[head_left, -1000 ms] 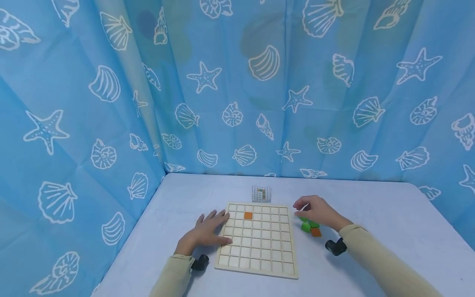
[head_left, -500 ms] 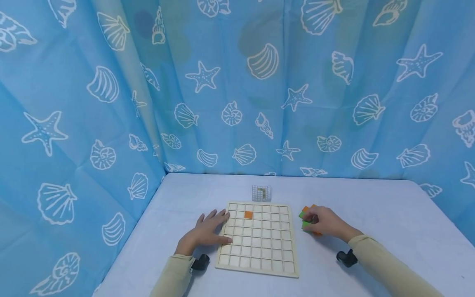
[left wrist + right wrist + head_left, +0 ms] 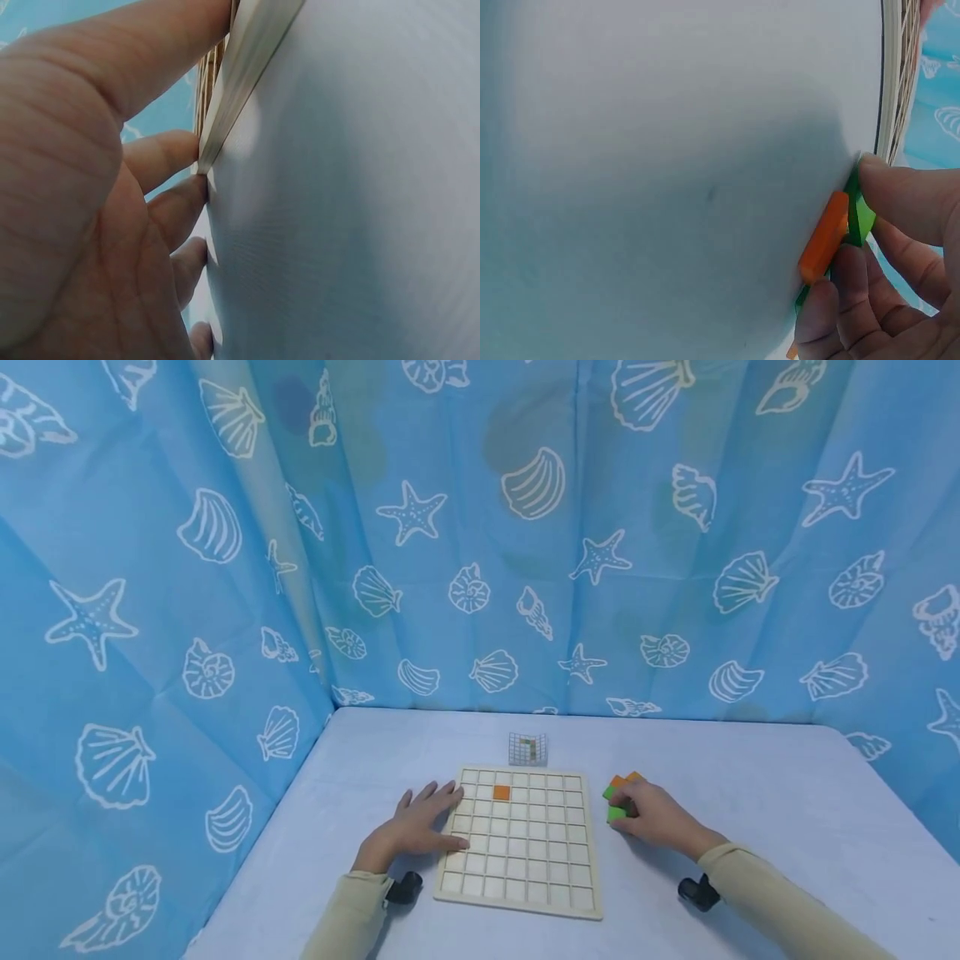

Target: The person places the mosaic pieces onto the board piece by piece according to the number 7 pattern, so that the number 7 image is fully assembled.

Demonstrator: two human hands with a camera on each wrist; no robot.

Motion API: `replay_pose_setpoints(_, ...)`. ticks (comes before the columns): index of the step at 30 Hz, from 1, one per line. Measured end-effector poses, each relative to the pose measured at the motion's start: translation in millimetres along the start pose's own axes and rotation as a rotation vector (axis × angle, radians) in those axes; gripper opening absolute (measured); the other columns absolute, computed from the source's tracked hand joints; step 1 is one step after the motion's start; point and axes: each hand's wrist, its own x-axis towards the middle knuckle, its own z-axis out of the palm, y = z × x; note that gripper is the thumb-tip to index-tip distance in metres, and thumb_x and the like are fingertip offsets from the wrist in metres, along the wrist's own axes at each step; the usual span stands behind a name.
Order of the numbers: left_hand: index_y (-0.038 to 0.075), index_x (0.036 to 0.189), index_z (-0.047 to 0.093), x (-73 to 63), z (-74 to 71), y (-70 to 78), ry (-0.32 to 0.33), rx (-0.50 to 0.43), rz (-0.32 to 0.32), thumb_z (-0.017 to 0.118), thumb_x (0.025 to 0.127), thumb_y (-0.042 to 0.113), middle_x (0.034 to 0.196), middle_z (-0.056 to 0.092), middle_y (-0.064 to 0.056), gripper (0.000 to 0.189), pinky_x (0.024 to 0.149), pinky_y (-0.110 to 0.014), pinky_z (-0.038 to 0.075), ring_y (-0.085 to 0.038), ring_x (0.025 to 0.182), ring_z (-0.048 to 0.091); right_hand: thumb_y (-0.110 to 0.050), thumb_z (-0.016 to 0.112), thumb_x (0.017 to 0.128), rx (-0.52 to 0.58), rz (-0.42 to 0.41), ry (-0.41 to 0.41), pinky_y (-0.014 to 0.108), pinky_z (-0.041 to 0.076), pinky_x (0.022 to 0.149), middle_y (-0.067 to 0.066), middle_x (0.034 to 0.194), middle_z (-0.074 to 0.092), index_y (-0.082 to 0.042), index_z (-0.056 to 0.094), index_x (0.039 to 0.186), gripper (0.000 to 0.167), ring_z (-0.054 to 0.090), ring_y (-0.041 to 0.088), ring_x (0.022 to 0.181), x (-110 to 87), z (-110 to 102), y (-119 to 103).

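A wooden grid board (image 3: 537,896) lies on the table, with one orange square tile (image 3: 502,792) in a cell near its far left. My left hand (image 3: 411,828) rests at the board's left edge, fingers spread, with thumb and a fingertip touching its frame. Right of the board, my right hand (image 3: 658,814) is over a small group of green and orange tiles. The right wrist view shows a green tile (image 3: 865,217) tilted between thumb and fingers, pinched. An orange tile (image 3: 825,236) leans close beside it against the fingertips. Other tiles are partly hidden by the hand.
Behind the board stands a small grid card (image 3: 528,749) with a few coloured cells. A white cloth (image 3: 405,735) covers the table. Blue curtains (image 3: 450,543) with shell prints hang behind and at the left.
My right hand has drawn back from the far side of the tiles and lowered onto them. Orange tiles now show beyond its fingers. The left hand stays put.
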Motion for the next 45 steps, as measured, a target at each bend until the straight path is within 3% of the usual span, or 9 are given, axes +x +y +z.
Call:
replay_pose_setpoints(8,0.018,0.154,0.036,0.6,0.4,-2.3,-0.002,0.008,-0.007,0.074,0.08,0.056,0.164,0.026,-0.005,0.092,0.122,-0.062,0.003,-0.033,0.154,0.013,-0.01,0.079,0.081,0.03,0.026,-0.016,0.028,0.05,0.067,-0.003,0.085,0.063,-0.008,0.067,0.103,0.025,0.054,0.012,0.076,-0.1,7.1,-2.4)
replay_pose_setpoints(16,0.018,0.154,0.037,-0.1,0.9,-3.7,0.004,0.007,-0.005,0.074,0.08,0.056,0.164,0.027,-0.005,0.091,0.122,-0.062,0.003,-0.034,0.154,0.013,-0.006,0.076,0.083,0.031,-0.027,-0.043,0.029,0.05,0.067,-0.003,0.084,0.064,-0.008,0.069,0.099,0.017,0.054,0.012,0.075,1.8,-2.0,-5.7)
replay_pose_setpoints(22,0.018,0.154,0.036,-0.4,-0.6,-3.5,0.003,0.009,-0.003,0.074,0.08,0.056,0.164,0.026,-0.005,0.091,0.123,-0.062,0.003,-0.034,0.154,0.012,-0.003,0.07,0.087,0.02,-0.034,-0.038,0.031,0.053,0.07,-0.001,0.085,0.065,-0.008,0.071,0.095,0.01,0.055,0.014,0.078,15.4,-16.1,-17.4)
replay_pose_setpoints(31,0.017,0.154,0.037,1.4,-0.1,-3.6,0.013,0.003,-0.001,0.075,0.08,0.056,0.164,0.027,-0.005,0.092,0.122,-0.062,0.003,-0.034,0.154,0.013,-0.007,0.065,0.093,0.015,-0.101,-0.02,0.034,0.052,0.073,0.002,0.091,0.066,-0.005,0.07,0.106,0.014,0.057,0.016,0.082,38.8,-29.3,-46.5)
replay_pose_setpoints(37,0.015,0.153,0.038,-0.8,0.6,-1.2,0.018,-0.013,0.013,0.076,0.08,0.053,0.163,0.028,-0.007,0.091,0.122,-0.063,0.003,-0.035,0.153,0.014,-0.008,0.067,0.092,0.109,-0.122,0.004,0.033,0.051,0.07,0.003,0.088,0.067,-0.005,0.069,0.103,0.011,0.057,0.015,0.078,49.0,-17.9,-66.7)
replay_pose_setpoints(45,0.017,0.154,0.037,-1.1,-0.6,2.6,0.011,-0.007,0.01,0.075,0.08,0.054,0.164,0.027,-0.007,0.091,0.122,-0.063,0.002,-0.035,0.154,0.013,-0.009,0.067,0.092,0.237,-0.105,0.026,0.036,0.056,0.077,0.002,0.092,0.068,-0.008,0.069,0.099,0.008,0.063,0.016,0.087,61.8,17.5,-79.3)
